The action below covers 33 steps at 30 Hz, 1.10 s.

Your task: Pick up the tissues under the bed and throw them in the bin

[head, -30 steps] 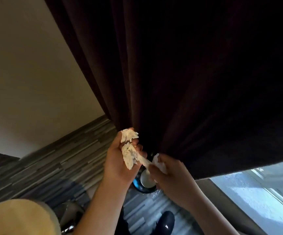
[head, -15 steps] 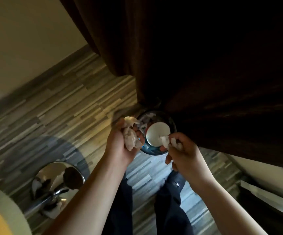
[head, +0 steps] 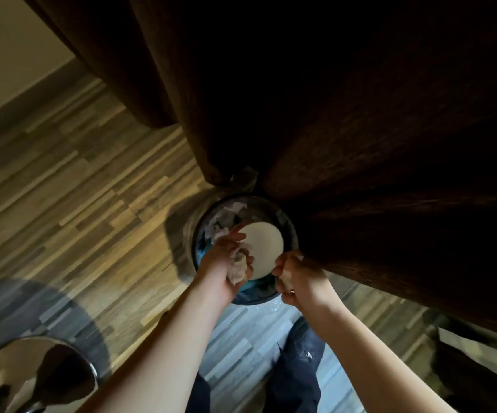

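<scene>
A round black bin (head: 288, 225) stands on the floor right below me, half under a dark curtain. It holds crumpled paper and a white round disc (head: 263, 248). My left hand (head: 222, 263) hovers over the bin's near left side, shut on a wad of crumpled tissues (head: 239, 263). My right hand (head: 299, 275) is at the bin's near right rim, fingers curled around a small bit of white tissue (head: 298, 257) that barely shows.
A heavy dark brown curtain (head: 330, 114) hangs over the bin's far side. The floor is wood-pattern laminate (head: 77, 189). A shiny chrome stool base (head: 32, 380) sits at the lower left. My dark-trousered legs (head: 295, 368) are below the bin.
The view has tilted down and closed in on the bin. Both hands, still holding tissues, have moved from in front of the curtain to just above the bin's opening.
</scene>
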Available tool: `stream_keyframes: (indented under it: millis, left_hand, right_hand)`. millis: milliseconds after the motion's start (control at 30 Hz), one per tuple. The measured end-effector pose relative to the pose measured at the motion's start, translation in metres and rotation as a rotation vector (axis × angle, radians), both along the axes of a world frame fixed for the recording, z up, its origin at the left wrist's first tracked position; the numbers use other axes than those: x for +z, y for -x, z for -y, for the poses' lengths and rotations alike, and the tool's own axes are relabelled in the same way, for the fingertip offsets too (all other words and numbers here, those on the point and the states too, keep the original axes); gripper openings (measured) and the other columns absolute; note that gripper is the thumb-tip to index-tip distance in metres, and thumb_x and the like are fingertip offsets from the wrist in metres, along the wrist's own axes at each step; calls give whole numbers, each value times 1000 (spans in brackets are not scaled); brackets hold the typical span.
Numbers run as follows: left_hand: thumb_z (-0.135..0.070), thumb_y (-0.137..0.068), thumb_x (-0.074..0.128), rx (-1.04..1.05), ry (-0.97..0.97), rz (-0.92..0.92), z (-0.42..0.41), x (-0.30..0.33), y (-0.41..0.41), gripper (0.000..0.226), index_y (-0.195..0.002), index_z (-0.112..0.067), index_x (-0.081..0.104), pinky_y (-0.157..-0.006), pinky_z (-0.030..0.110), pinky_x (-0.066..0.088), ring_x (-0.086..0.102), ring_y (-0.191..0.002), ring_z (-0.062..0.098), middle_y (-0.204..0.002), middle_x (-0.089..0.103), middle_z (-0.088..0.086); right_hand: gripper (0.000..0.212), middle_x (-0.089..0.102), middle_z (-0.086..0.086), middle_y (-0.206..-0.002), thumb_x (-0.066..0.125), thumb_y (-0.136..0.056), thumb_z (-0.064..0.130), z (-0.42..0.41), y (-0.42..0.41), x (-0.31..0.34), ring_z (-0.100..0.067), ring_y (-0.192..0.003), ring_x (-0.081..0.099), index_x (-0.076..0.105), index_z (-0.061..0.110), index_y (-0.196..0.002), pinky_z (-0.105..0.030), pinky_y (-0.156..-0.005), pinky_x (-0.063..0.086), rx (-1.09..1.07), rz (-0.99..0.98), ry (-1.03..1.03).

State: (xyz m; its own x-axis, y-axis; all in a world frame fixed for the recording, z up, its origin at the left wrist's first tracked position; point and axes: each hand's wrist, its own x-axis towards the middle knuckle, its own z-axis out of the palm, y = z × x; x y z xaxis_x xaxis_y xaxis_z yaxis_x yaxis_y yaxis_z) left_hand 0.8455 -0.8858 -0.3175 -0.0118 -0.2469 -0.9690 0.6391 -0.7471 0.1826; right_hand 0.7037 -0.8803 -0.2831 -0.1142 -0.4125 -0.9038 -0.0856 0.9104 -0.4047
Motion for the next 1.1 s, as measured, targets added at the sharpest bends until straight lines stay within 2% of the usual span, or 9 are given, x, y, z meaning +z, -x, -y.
stream_keyframes:
  millis: [167,267,367,467,567,767,933,1033,1100]
  left_hand:
    - [-6,-98,39,-135,-64,17,1,-53,28,24,-91,-10,62,-55,28,40,51,-59,23,-75,56,12]
    - [-7,-100,41,-192,-79,147,-1,-81,27,33,-125,-13,60,-70,36,55,61,-73,27,-95,62,15]
    - [-12,-100,46,-202,-65,242,-2,-98,17,40,-139,-19,52,-86,46,57,66,-98,35,-126,61,16]
    - [-13,-94,52,-170,-41,299,-2,-102,3,37,-129,-23,60,-88,48,57,65,-101,33,-121,65,14]
    - [-15,-91,58,-99,-59,250,-8,-93,-13,27,-113,-27,66,-74,41,60,55,-102,26,-120,57,7]
    - [-40,-91,60,-29,-55,218,-9,-71,-25,44,-133,-30,57,-79,46,51,52,-114,23,-132,52,1]
    - [-45,-91,57,-70,-67,198,-8,-71,-23,41,-130,-29,60,-91,56,49,50,-116,25,-136,49,2]
    - [-51,-93,54,-104,-49,216,-8,-63,-20,38,-124,-30,65,-95,58,47,50,-118,26,-139,49,3]
    - [-55,-96,49,-110,-31,222,-8,-61,-18,39,-119,-29,68,-97,59,47,50,-119,28,-139,49,3]
  right_hand:
    - [26,61,-6,-82,38,-101,3,-12,-1,-25,-17,-55,52,59,11,-87,-26,-51,35,2,15,-35]
    - [26,64,-7,-88,41,-100,6,-19,0,-33,-17,-60,56,63,12,-88,-26,-55,41,10,11,-50]
    - [25,65,-4,-89,41,-102,10,-24,2,-42,-15,-61,60,64,14,-90,-25,-57,45,2,-13,-65]
    - [26,63,-2,-81,42,-101,7,-22,-3,-47,-13,-55,58,61,13,-85,-24,-53,41,-27,27,-91]
    - [27,61,-2,-79,42,-101,5,-16,-11,-53,-14,-56,57,59,14,-82,-23,-52,42,-15,70,-109]
    - [9,60,-4,-92,48,-103,7,-2,-31,-69,-16,-75,68,54,8,-109,-26,-61,57,-25,103,-100]
    - [24,58,-15,-98,58,-97,4,12,-46,-84,-28,-92,71,57,-1,-120,-25,-63,61,-211,96,-122]
    - [42,60,-13,-117,65,-94,16,16,-44,-89,-31,-107,70,56,2,-132,-31,-74,62,-296,54,-138]
    - [49,58,-13,-119,68,-92,22,16,-40,-91,-29,-104,68,54,6,-136,-31,-73,61,-312,22,-141]
